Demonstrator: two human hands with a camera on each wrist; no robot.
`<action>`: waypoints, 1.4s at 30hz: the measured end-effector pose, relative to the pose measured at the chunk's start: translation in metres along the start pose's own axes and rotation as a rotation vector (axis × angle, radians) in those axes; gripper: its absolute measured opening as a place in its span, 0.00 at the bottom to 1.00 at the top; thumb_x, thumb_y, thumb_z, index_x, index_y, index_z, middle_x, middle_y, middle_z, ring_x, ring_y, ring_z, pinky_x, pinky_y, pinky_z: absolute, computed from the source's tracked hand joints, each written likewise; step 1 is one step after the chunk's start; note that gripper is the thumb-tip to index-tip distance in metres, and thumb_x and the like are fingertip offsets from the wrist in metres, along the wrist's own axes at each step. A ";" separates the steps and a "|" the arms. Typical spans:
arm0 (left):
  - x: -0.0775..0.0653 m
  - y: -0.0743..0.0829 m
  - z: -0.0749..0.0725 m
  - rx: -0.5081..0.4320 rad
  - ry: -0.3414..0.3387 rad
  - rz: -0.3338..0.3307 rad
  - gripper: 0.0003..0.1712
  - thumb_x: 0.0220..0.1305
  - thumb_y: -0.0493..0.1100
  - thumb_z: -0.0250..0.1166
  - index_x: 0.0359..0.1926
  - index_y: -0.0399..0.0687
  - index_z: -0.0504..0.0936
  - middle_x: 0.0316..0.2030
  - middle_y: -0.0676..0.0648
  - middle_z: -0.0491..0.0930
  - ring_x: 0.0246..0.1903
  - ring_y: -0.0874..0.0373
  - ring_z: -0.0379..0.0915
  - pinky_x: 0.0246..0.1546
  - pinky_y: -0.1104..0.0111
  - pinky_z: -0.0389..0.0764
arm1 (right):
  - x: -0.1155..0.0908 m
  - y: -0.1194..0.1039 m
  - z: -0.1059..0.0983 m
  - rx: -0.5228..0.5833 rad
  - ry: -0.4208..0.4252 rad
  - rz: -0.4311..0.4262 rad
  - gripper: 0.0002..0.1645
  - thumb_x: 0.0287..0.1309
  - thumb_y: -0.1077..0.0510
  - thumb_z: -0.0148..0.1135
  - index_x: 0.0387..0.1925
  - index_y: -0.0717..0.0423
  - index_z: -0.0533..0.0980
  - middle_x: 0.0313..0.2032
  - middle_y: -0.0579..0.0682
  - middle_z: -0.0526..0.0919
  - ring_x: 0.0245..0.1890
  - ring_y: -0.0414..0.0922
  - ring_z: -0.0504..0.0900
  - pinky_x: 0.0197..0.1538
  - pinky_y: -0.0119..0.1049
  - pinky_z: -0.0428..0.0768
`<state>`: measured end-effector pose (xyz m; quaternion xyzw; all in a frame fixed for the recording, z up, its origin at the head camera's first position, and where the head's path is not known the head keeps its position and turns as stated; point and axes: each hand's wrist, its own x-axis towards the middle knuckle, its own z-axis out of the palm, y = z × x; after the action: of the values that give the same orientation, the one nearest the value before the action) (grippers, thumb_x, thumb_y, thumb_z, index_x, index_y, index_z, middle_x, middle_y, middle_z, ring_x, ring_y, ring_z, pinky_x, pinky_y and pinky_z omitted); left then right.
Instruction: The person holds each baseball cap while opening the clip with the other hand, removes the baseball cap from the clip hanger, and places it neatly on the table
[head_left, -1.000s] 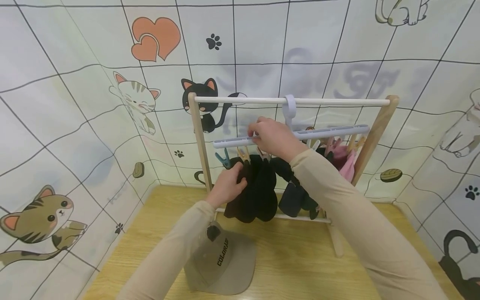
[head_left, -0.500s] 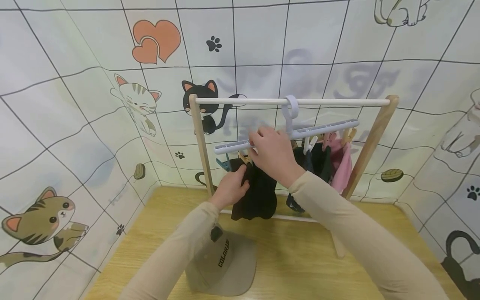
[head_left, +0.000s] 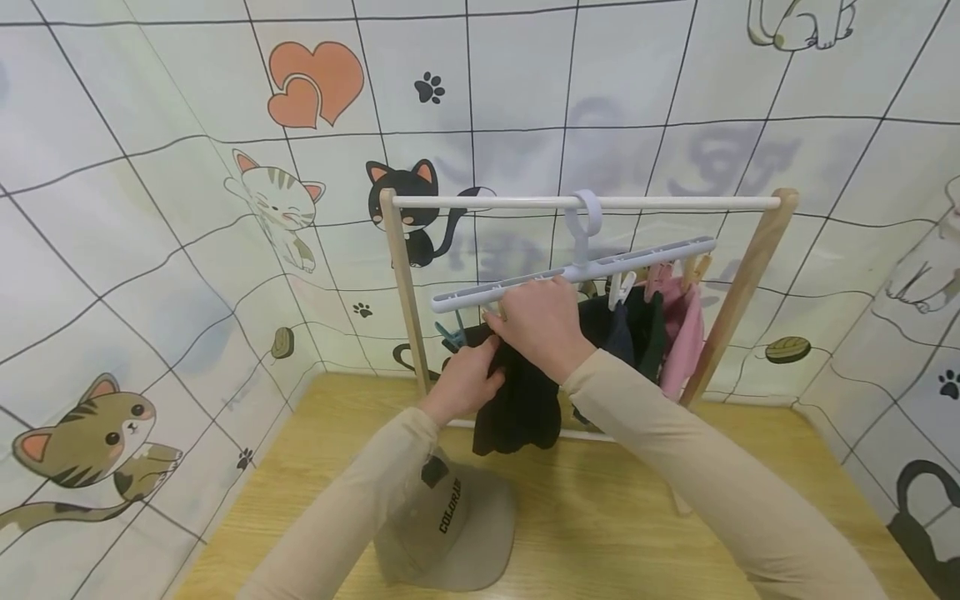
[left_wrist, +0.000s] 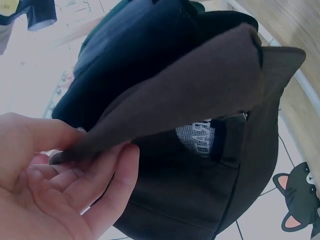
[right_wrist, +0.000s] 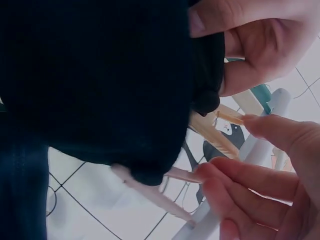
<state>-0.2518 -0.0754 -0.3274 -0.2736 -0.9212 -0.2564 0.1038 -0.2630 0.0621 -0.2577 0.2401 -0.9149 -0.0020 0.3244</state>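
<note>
From the rail, a pale lavender hanger (head_left: 645,260) hangs tilted, its left end lower. My left hand (head_left: 465,379) pinches the edge of a dark brown cap (left_wrist: 190,95); inside the cap, in the left wrist view, a pale printed label (left_wrist: 197,139) shows. Just under the hanger bar, my right hand (head_left: 546,325) pinches the handles of a yellow clothespin (right_wrist: 229,118) between thumb and fingers. In the right wrist view, black cloth (right_wrist: 100,80) covers much of the clothespin's lower part. A teal clothespin (head_left: 453,336) sits at the hanger's left end.
A wooden rack with a white rail (head_left: 487,202) stands against a cat-patterned wall. Further right on the hanger, a white clothespin (head_left: 619,289) and pink ones hold dark cloth and a pink piece (head_left: 684,346). A beige cap (head_left: 450,533) lies on the wooden table (head_left: 585,525).
The hanger has tilted, its left end dropping, and its right end has shifted left. My right hand has moved from the bar down to the yellow clothespin. The left hand shifted slightly right and down.
</note>
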 end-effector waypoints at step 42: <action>-0.034 -0.011 0.035 -0.200 0.017 -0.040 0.09 0.54 0.30 0.66 0.27 0.41 0.72 0.22 0.49 0.78 0.23 0.58 0.77 0.26 0.68 0.73 | 0.001 -0.008 0.001 -0.004 0.006 0.052 0.28 0.60 0.45 0.63 0.08 0.51 0.71 0.06 0.45 0.63 0.07 0.45 0.64 0.13 0.34 0.53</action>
<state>-0.2317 -0.0795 -0.3728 -0.2621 -0.8953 -0.3515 0.0787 -0.2613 0.0546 -0.2593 0.2158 -0.9198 0.0053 0.3276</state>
